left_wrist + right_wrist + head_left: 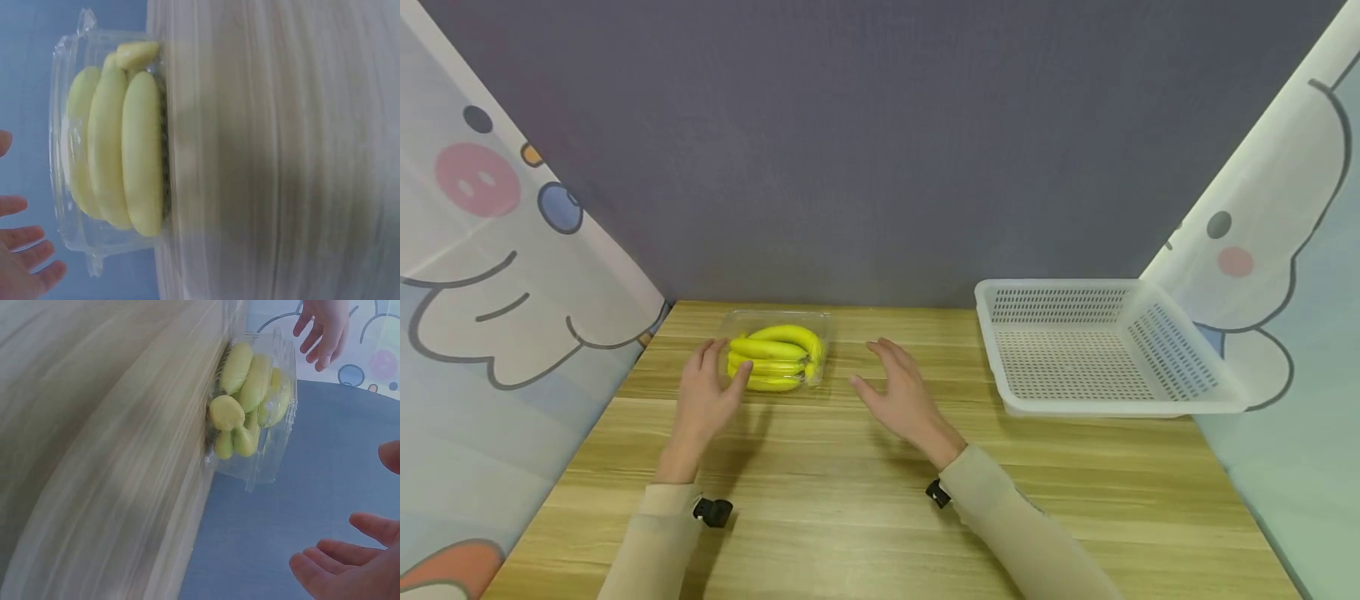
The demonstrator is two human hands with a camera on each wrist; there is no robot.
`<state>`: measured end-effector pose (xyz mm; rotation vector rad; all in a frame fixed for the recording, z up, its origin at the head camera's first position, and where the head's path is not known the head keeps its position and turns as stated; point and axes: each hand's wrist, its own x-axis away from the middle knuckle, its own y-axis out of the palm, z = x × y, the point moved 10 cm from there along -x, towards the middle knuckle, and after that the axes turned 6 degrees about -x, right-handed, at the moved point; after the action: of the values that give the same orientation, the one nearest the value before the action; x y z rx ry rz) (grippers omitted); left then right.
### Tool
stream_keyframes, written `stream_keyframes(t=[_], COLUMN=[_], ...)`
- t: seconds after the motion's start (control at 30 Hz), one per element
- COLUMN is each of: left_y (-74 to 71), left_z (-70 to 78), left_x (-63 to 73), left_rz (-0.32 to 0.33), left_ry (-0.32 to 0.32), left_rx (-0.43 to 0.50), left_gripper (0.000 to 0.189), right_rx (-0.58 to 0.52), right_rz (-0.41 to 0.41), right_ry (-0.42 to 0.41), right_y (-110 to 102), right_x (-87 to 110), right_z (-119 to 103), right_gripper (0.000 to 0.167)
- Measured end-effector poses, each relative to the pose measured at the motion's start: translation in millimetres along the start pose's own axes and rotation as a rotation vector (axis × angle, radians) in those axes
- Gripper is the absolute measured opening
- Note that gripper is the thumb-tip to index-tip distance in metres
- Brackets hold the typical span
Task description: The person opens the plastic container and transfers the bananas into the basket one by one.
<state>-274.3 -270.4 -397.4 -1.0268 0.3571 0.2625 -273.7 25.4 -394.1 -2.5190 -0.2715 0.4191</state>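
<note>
Left hand: the left hand is empty, thumb and fingers spread apart, gripping nothing; in the left wrist view a gap separates its visible fingers from the container.
Right hand: the right hand is likewise empty, fingers extended and thumb held away; it stands apart from the container.
Clear container: the transparent plastic container rests on the table between the two hands, just beside the left hand and farther from the right.
Bananas: yellow bananas lie side by side inside the container, to the right of the left hand's fingers.
White basket: the perforated basket stands upright, well to the right of the right hand.
Table: the wood-grain table extends beneath both hands.
Sleeves: a light sleeve covers the left forearm behind its hand; a matching one covers the right.
Backdrop: a dark grey panel rises beyond both hands.
</note>
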Motion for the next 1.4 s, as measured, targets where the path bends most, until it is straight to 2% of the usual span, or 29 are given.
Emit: stream_keyframes(t=[0.3,0.7,0.8,1.07,1.17,1.4], left_y=[2.0,11.0,14.3,23.0,26.6,36.0], left_z=[-20.7,-43.1,-46.8,-58.5,-63.5,-77.2], left_x=[-3.5,-2.7,-2.6,-2.8,-0.7,4.1], left_rz=[-0.034,-0.135,-0.168,-0.239,-0.264,-0.297], left_ry=[-0.067,-0.141,-0.173,-0.272,-0.296,-0.346], left_rx=[0.024,0.079,0.130,0.371,0.398,0.391], left_gripper=[0.068,0.076,0.081,0.092,0.094,0.098], right_rx=[-0.081,-0.121,-0.127,-0.146,-0.145,-0.151], right_rz=[-0.014,-0.045,-0.053,-0.065,-0.071,-0.078], right_ry=[0.052,0.082,0.086,0.092,0.102,0.115], right_y=[9,32,37,49,53,57], right_x=[-7.9,-18.1,-20.0,-25.8,-26.9,-29.7], right_z=[2,4,4,6,10,15], right_gripper=[0.066,0.064,0.065,0.069,0.068,0.066])
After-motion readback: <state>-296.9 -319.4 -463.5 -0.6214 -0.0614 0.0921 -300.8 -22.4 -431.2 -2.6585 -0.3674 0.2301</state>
